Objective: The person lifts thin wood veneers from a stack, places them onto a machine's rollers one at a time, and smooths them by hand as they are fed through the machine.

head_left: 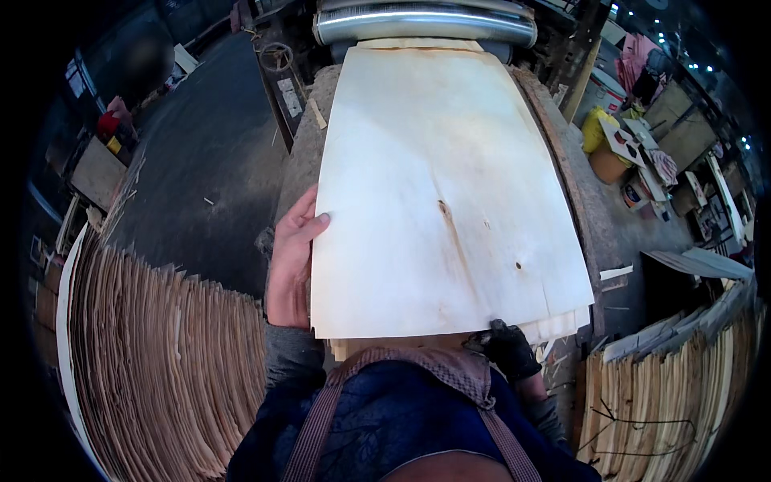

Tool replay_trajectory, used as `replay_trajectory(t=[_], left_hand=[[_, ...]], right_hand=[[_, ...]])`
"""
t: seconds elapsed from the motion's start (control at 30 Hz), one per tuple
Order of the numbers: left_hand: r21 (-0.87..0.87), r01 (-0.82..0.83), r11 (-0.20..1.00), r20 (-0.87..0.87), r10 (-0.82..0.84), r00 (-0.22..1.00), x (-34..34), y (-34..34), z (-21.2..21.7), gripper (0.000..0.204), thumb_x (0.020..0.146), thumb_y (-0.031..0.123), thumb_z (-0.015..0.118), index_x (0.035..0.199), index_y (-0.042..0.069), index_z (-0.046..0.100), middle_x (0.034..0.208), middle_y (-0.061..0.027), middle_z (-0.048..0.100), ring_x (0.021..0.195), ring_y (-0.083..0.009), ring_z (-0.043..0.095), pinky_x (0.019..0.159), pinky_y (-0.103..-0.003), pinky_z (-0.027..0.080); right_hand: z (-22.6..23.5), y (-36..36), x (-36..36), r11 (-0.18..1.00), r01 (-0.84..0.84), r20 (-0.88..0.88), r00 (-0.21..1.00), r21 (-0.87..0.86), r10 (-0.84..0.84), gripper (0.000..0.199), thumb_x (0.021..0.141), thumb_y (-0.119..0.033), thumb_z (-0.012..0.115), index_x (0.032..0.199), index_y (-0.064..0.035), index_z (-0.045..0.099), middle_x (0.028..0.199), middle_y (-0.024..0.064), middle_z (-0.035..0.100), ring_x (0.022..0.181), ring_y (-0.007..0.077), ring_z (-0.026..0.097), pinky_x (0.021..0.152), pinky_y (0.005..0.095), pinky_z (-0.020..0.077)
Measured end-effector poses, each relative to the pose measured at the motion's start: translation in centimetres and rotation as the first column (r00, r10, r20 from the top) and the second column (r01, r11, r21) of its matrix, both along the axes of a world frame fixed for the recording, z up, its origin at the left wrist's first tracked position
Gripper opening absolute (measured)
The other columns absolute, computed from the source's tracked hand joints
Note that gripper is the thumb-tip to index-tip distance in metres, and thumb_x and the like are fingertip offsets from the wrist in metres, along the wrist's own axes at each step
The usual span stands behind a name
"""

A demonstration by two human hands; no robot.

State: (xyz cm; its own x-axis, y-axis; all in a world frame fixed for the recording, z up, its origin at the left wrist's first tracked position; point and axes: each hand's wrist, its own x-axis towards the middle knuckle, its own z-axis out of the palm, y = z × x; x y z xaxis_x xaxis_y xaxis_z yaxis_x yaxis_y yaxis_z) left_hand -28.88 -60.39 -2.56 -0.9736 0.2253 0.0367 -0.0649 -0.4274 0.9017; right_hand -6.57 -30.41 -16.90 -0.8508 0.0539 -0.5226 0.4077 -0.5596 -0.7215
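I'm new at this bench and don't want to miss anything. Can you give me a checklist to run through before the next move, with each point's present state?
1. Left hand on the wood sheet: ok, at its left edge, thumb on top.
2. Right hand firmly gripping: cannot tell; it is at the near edge, but its hold is partly hidden.
3. Both hands gloved: not ok; only the right wears a dark glove.
4. Sheet surface free of marks: not ok; it has a brown streak and a dark spot.
5. Metal roller stopped: cannot tell from a still picture.
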Motion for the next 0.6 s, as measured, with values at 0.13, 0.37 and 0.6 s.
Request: replay_trajectory(t=[0.13,0.37,0.6], left_hand=[[-0.052,0.063,0.997,0.006,-0.063,0.998,-3.7,-1.6,-3.9,0.049,0.081,-0.001,0.045,0.129,-0.005,0.034,0.118,-0.0145,0.053,0.099,-0.0188,0.056,0.083,-0.030,0.046],[-0.779,-0.070,0.623,0.063,0.189,0.980,-4.7,-2.3,-15.6,0.054,0.085,0.025,0.053,0.131,0.004,0.035,0.115,-0.0173,0.053,0.103,-0.0250,0.052,0.084,-0.032,0.041],[-0.874,-0.327,0.360,-0.309,0.110,0.945,-3.6,-2.3,-23.2,0.062,0.077,0.017,0.060,0.130,-0.002,0.033,0.116,-0.0232,0.051,0.108,-0.0323,0.050,0.094,-0.036,0.037]], right_hand=[[1.1,-0.6,-3.7,0.998,-0.011,-0.069,0.997,0.060,0.015,0.015,0.086,-0.016,0.047,0.078,-0.0036,0.053,0.069,0.0055,0.052,0.063,0.0196,0.053,0.064,0.0325,0.0469],[-0.9,0.7,-17.9,0.957,0.020,-0.288,0.951,-0.291,-0.108,0.010,0.086,-0.014,0.053,0.086,-0.0042,0.054,0.078,0.0109,0.059,0.087,0.0297,0.059,0.089,0.0478,0.0446],[-2.1,2.0,-28.5,0.939,-0.020,-0.400,0.908,-0.343,-0.127,0.024,0.085,-0.011,0.050,0.107,-0.0008,0.046,0.121,0.0201,0.047,0.112,0.0333,0.047,0.097,0.0495,0.0369]])
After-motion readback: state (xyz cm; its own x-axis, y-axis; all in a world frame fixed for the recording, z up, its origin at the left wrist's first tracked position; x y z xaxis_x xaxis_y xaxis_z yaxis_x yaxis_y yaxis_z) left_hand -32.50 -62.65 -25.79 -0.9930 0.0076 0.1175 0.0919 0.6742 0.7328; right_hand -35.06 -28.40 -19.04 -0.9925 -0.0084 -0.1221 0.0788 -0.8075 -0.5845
